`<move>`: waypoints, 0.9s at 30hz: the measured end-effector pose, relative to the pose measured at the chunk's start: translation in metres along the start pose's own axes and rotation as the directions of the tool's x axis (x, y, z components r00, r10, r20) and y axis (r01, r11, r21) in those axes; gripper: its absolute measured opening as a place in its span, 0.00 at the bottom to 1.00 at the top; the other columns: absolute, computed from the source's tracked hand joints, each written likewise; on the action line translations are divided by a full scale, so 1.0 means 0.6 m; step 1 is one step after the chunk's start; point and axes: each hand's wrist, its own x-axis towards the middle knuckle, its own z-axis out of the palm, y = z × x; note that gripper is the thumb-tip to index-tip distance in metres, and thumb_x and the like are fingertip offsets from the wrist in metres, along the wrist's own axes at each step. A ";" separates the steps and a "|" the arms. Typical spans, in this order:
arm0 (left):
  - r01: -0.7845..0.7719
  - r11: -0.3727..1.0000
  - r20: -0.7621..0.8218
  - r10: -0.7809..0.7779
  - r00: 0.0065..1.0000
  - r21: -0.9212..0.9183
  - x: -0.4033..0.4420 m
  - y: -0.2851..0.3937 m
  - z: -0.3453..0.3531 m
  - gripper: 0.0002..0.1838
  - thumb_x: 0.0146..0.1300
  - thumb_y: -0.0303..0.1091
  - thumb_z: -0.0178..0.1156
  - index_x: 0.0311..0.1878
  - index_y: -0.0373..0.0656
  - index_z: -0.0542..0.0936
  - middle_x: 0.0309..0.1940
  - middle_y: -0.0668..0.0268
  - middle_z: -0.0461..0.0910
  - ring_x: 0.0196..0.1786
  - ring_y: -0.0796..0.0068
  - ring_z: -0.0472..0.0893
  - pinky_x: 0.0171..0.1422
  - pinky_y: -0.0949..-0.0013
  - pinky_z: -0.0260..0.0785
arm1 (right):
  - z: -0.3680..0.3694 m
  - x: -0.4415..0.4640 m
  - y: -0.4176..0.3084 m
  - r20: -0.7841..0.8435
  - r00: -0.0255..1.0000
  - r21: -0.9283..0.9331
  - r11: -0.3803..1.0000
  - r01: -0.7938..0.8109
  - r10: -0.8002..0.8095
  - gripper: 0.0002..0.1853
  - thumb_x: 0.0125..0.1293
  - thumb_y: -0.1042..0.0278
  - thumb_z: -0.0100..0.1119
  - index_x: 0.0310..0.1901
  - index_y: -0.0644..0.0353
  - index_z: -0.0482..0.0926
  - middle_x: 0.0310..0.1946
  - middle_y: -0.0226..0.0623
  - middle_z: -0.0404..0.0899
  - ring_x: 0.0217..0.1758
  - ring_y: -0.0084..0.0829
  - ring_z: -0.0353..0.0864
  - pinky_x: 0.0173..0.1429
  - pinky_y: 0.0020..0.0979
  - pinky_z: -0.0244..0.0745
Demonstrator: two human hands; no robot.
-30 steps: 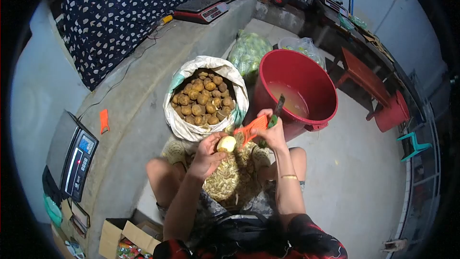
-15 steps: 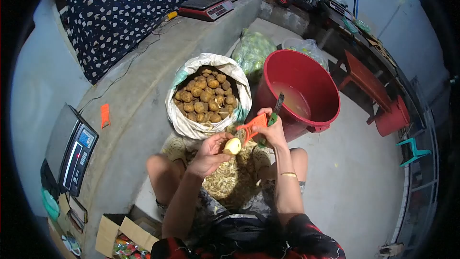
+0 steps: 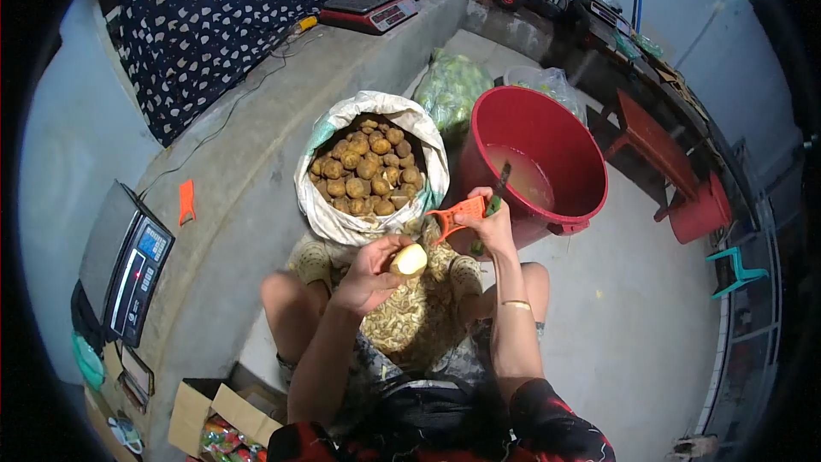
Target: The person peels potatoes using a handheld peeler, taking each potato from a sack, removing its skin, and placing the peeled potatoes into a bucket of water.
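A partly peeled potato is gripped in the fingers of my left hand, its pale flesh facing up and some brown skin showing low on its side. Just right of it, my right hand is closed around an orange peeler. A knife with a dark blade and a green handle also sits in that hand, pointing up. The peeler is apart from the potato. Below both hands lies a heap of peelings between my feet. An open white sack of unpeeled potatoes stands in front.
Behind my right hand stands a large red tub with cloudy liquid inside. Beyond it are a bag of green produce and a red stool. A second orange peeler and a scale rest on the ledge at left.
The peeler has come away from the potato. My left hand has moved slightly left and down, and the potato now shows a broader pale face.
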 end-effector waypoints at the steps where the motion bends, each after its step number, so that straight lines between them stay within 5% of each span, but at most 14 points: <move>1: -0.014 1.000 0.021 0.014 1.000 0.004 0.004 -0.003 -0.008 0.32 0.50 0.15 0.69 0.59 0.33 0.69 0.51 0.63 0.75 0.55 0.73 0.77 0.60 0.70 0.73 | -0.008 -0.005 -0.006 0.001 1.000 -0.017 1.000 -0.016 0.016 0.23 0.43 0.74 0.81 0.39 0.61 0.76 0.32 0.27 0.78 0.34 0.19 0.76 0.41 0.25 0.74; 5: -0.097 0.932 -0.021 0.112 0.994 0.348 0.011 -0.011 -0.005 0.29 0.51 0.14 0.67 0.58 0.33 0.70 0.51 0.62 0.75 0.55 0.71 0.78 0.60 0.69 0.73 | 0.027 -0.038 -0.057 0.273 0.952 -0.186 0.964 0.191 -0.136 0.25 0.44 0.72 0.82 0.41 0.61 0.75 0.32 0.28 0.79 0.34 0.18 0.76 0.40 0.26 0.76; 8: 0.000 0.983 -0.020 0.004 1.000 0.183 0.008 -0.008 -0.009 0.30 0.50 0.14 0.68 0.59 0.33 0.70 0.51 0.63 0.75 0.55 0.73 0.77 0.61 0.70 0.72 | 0.003 -0.011 0.005 0.095 0.995 -0.128 0.991 0.023 -0.011 0.26 0.42 0.72 0.83 0.41 0.60 0.75 0.32 0.27 0.79 0.36 0.18 0.76 0.41 0.25 0.75; 9: -0.001 1.000 0.024 0.002 1.000 -0.029 0.004 -0.009 -0.013 0.31 0.50 0.14 0.68 0.59 0.34 0.69 0.51 0.64 0.75 0.54 0.74 0.77 0.59 0.72 0.73 | 0.002 -0.006 0.001 0.081 0.994 -0.066 0.996 -0.064 0.070 0.27 0.42 0.72 0.83 0.41 0.60 0.75 0.33 0.27 0.79 0.37 0.17 0.76 0.42 0.24 0.75; 13: -0.091 0.975 -0.030 0.099 0.995 0.201 0.013 -0.009 -0.017 0.30 0.51 0.13 0.66 0.58 0.34 0.69 0.51 0.64 0.74 0.53 0.75 0.77 0.57 0.71 0.74 | 0.021 -0.035 -0.041 0.232 0.969 -0.058 0.993 0.104 -0.088 0.28 0.40 0.72 0.83 0.42 0.59 0.75 0.31 0.22 0.77 0.35 0.15 0.74 0.40 0.22 0.71; 16: -0.081 0.972 0.000 0.083 0.997 0.222 0.010 -0.011 -0.011 0.30 0.51 0.12 0.66 0.58 0.35 0.69 0.51 0.64 0.74 0.53 0.75 0.77 0.57 0.71 0.74 | 0.016 -0.026 -0.027 0.161 0.983 -0.180 0.977 0.113 -0.084 0.26 0.43 0.71 0.82 0.42 0.60 0.75 0.30 0.23 0.77 0.33 0.16 0.74 0.38 0.22 0.71; 18: -0.021 0.993 -0.060 0.028 0.998 0.118 0.007 -0.005 0.000 0.30 0.51 0.12 0.66 0.58 0.35 0.68 0.50 0.64 0.74 0.52 0.75 0.78 0.57 0.70 0.74 | 0.009 -0.016 -0.022 0.054 0.998 -0.014 1.000 0.017 -0.016 0.26 0.43 0.73 0.81 0.42 0.61 0.75 0.30 0.24 0.77 0.33 0.16 0.75 0.38 0.22 0.72; 22: -0.073 0.978 -0.050 0.085 0.995 0.193 0.013 -0.013 -0.006 0.30 0.50 0.12 0.67 0.57 0.37 0.69 0.51 0.64 0.73 0.52 0.74 0.78 0.56 0.71 0.75 | 0.024 -0.042 -0.037 0.208 0.972 -0.123 0.983 0.138 -0.110 0.27 0.42 0.74 0.82 0.43 0.60 0.75 0.31 0.24 0.77 0.34 0.17 0.75 0.40 0.23 0.72; 24: -0.080 0.974 -0.017 0.085 0.996 0.213 0.013 -0.014 -0.009 0.31 0.50 0.12 0.67 0.58 0.37 0.69 0.51 0.65 0.72 0.52 0.74 0.78 0.56 0.72 0.75 | 0.009 -0.021 -0.008 0.107 0.991 -0.080 0.993 0.090 -0.081 0.28 0.42 0.72 0.82 0.43 0.60 0.74 0.31 0.24 0.77 0.34 0.17 0.75 0.39 0.23 0.72; 25: -0.033 0.992 -0.055 0.040 0.998 0.122 0.010 -0.012 -0.013 0.31 0.50 0.13 0.68 0.58 0.37 0.69 0.51 0.65 0.72 0.52 0.74 0.78 0.56 0.72 0.75 | 0.006 -0.022 -0.010 0.047 0.996 0.052 0.996 -0.077 0.074 0.28 0.42 0.70 0.83 0.43 0.60 0.74 0.31 0.25 0.77 0.34 0.17 0.75 0.39 0.23 0.73; 27: -0.080 0.981 -0.041 0.089 0.995 0.179 0.011 -0.010 -0.006 0.31 0.50 0.13 0.68 0.58 0.37 0.69 0.52 0.65 0.72 0.52 0.75 0.78 0.56 0.72 0.75 | 0.009 -0.029 -0.013 0.093 0.992 -0.073 0.993 0.093 -0.086 0.27 0.41 0.71 0.83 0.41 0.60 0.74 0.31 0.26 0.77 0.34 0.17 0.75 0.40 0.23 0.72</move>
